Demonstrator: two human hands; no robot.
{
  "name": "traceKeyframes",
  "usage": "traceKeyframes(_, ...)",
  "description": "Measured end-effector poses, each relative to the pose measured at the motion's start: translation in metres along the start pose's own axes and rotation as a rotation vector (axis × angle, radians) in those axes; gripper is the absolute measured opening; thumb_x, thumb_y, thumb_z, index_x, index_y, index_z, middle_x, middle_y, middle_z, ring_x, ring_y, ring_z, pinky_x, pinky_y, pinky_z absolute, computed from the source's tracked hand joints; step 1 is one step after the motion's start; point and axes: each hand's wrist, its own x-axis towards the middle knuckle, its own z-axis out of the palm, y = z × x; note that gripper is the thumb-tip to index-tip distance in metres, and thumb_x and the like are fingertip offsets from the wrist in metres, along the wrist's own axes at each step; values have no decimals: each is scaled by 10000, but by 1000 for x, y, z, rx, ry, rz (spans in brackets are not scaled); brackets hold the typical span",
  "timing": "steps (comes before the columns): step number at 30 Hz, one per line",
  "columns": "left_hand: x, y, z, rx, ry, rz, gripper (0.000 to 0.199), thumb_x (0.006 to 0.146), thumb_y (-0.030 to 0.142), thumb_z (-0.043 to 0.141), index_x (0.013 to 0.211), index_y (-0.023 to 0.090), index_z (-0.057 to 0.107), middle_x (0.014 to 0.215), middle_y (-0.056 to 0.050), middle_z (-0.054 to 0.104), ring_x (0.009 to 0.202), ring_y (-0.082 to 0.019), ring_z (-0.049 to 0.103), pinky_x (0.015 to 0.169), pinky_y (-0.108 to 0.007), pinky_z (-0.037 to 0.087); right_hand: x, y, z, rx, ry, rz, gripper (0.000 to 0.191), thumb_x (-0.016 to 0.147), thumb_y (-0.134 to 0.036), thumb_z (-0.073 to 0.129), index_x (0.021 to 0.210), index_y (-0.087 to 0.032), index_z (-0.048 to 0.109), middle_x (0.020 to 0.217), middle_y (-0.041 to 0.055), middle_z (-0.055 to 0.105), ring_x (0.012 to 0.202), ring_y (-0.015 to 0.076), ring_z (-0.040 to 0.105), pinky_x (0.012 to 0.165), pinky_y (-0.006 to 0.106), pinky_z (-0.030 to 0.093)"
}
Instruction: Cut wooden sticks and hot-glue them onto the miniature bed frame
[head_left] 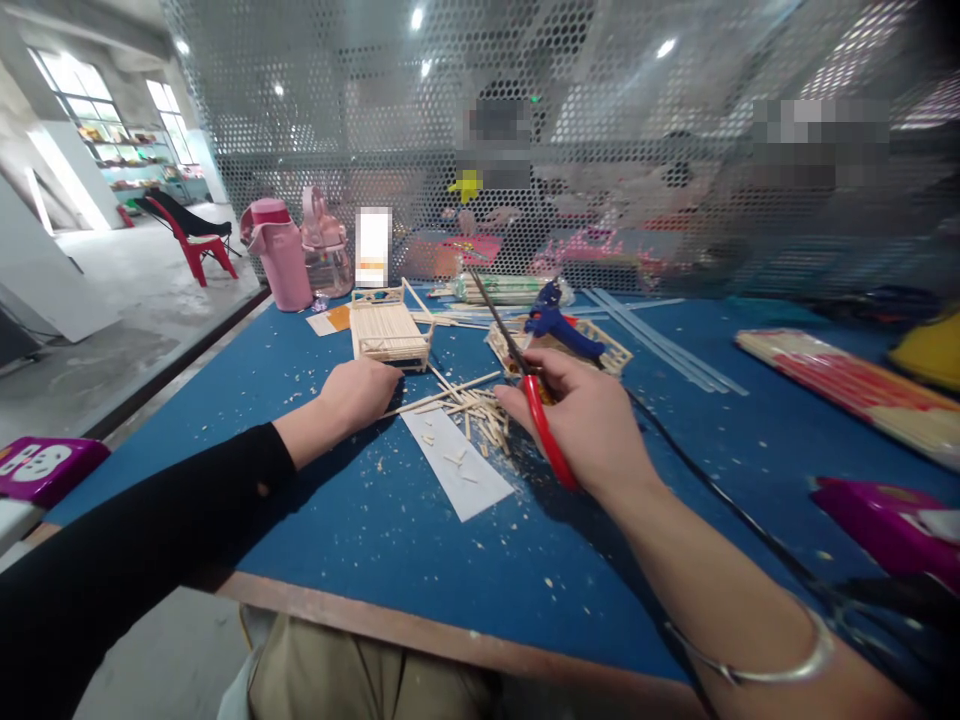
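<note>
My right hand (592,415) is closed round the red handle of a pair of scissors (541,430), whose dark blades point up and away over the table. My left hand (356,395) rests with curled fingers at the front of a small bed-like model made of thin wooden sticks (386,335). What its fingertips hold, if anything, is hidden. Between the hands lies a loose pile of cut wooden sticks (480,415), partly over a white paper strip (459,475). Behind the scissors, a blue glue gun (559,325) lies on another stick-built piece (619,358).
A pink flask (281,258) and a pink clear bottle (326,250) stand at the back left. Clear glue sticks (660,345) and a bag of wooden sticks (847,390) lie to the right. A black cord (697,465) crosses the blue table (315,540). Perforated metal mesh (337,90) rises behind.
</note>
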Motion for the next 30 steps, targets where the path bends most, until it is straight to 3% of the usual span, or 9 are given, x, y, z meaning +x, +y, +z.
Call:
traceKeyframes(10, -4, 0, -21, 9, -3, -87, 308, 823, 238, 444, 986, 197, 702, 927, -114, 717, 834, -254, 655, 683, -342, 480, 0, -3, -3, 1, -12, 10, 411, 645, -294, 654, 1020, -129, 690, 827, 80, 719, 690, 210, 644, 691, 357, 520)
traceKeyframes(18, 1, 0, -10, -27, -53, -49, 241, 827, 256, 499, 864, 209, 732, 914, -76, 713, 844, -219, 638, 710, -307, 477, 0, -3, -2, -20, -21, -3, 403, 648, -287, 649, 1018, -133, 692, 825, 84, 718, 690, 213, 640, 692, 367, 518)
traceKeyframes(24, -13, 11, -7, -36, 35, -54, 301, 913, 224, 319, 981, 113, 591, 1001, -150, 637, 873, -213, 613, 719, -314, 472, 0, -2, -2, 9, -17, 4, 407, 649, -287, 656, 1024, -134, 688, 853, 92, 720, 698, 217, 645, 681, 363, 518)
traceKeyframes(30, -13, 20, -7, -42, 37, 25, 237, 923, 229, 308, 960, 142, 525, 994, -117, 634, 838, -192, 604, 701, -301, 461, -1, -4, -1, -10, -33, 1, 386, 649, -277, 650, 1008, -142, 693, 821, 80, 718, 681, 211, 637, 677, 360, 512)
